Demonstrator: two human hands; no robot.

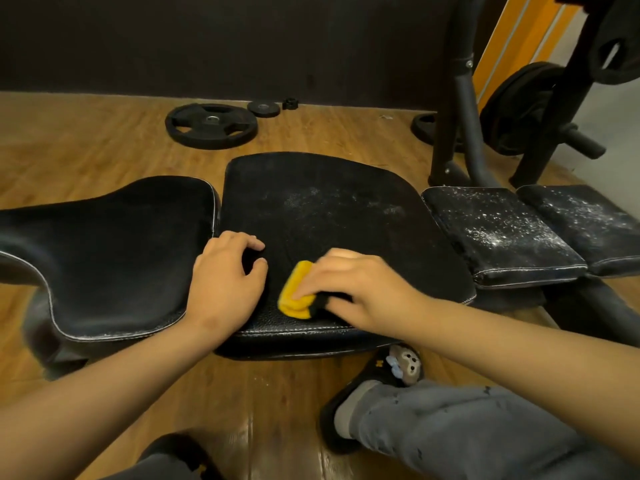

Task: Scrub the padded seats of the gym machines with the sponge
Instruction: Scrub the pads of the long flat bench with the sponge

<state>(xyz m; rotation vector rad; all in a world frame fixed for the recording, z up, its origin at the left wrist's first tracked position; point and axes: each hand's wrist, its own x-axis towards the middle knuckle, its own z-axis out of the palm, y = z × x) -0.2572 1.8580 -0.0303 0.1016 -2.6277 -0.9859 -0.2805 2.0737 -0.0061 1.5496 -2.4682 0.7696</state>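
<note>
Right hand (356,289) grips the sponge (294,296), pressing it on the seat (329,209) (middle of frame); left hand (225,271), loosely curled and empty, steadies it.

Bench pads over wood floor (86,150) — four black pads in a row.
Middle seat pad (329,216): yellow sponge (294,292) near its near edge, held by the right hand (363,289); left hand (225,275) rests at its left. White specks, heavier on the two right pads (498,233). Far floor — weight plate (212,125), flat.
</note>
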